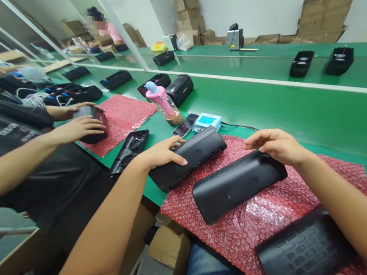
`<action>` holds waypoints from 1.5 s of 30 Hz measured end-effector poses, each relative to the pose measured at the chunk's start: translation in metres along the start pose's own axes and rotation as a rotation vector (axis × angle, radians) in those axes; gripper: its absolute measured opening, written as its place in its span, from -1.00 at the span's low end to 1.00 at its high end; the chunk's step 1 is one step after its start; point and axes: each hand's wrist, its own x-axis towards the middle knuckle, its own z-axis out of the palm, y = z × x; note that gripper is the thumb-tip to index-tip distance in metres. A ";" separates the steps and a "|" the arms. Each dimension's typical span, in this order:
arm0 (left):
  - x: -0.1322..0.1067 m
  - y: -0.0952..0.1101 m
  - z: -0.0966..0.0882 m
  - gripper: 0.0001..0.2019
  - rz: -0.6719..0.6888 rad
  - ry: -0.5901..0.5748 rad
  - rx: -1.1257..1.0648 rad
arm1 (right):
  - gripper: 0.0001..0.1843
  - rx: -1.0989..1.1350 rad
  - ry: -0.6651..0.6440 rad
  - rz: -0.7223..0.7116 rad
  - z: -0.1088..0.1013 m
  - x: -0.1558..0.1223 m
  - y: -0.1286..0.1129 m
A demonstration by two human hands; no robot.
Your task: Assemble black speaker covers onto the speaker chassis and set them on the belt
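Observation:
My left hand (167,154) is closed round the near end of a black plastic speaker shell (192,159), thumb on top and fingers over its far side. This shell is tilted at the left edge of a red bubble-wrap sheet (254,214). My right hand (279,145) is over the far right end of a second black speaker shell (236,185), its fingers loosely bent with a gap to the thumb. Whether it touches that shell I cannot tell. Under my right forearm lies a third black shell (303,257) with a pattern of rounded rectangles.
A pink-lidded bottle (166,103), a phone (182,129) and a light-blue device with a screen (207,121) stand beyond my left hand. At left, a co-worker's hands (81,126) hold a black speaker near a black speaker panel (129,152). Further speakers (179,89) line the green bench.

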 end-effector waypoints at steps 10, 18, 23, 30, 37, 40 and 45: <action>-0.005 -0.005 0.000 -0.34 0.099 0.020 0.140 | -0.76 -0.090 0.058 -0.094 0.003 0.000 0.007; -0.009 -0.006 0.001 -0.37 0.218 -0.022 0.199 | -0.75 -0.123 0.047 -0.157 0.002 -0.005 0.011; -0.009 -0.006 0.004 -0.39 0.217 -0.016 0.215 | -0.74 -0.172 0.030 -0.194 0.003 -0.005 0.011; -0.005 -0.002 0.003 -0.41 0.179 0.004 0.269 | -0.75 -0.179 0.048 -0.210 0.004 -0.004 0.010; -0.003 -0.002 0.000 -0.40 0.127 -0.020 0.227 | -0.76 -0.180 0.072 -0.225 0.005 -0.003 0.010; -0.004 -0.001 0.000 -0.41 0.128 -0.035 0.211 | -0.78 -0.187 0.106 -0.227 0.005 -0.003 0.011; -0.005 0.000 0.001 -0.43 0.129 -0.056 0.195 | -0.82 -0.184 0.157 -0.233 0.006 -0.002 0.014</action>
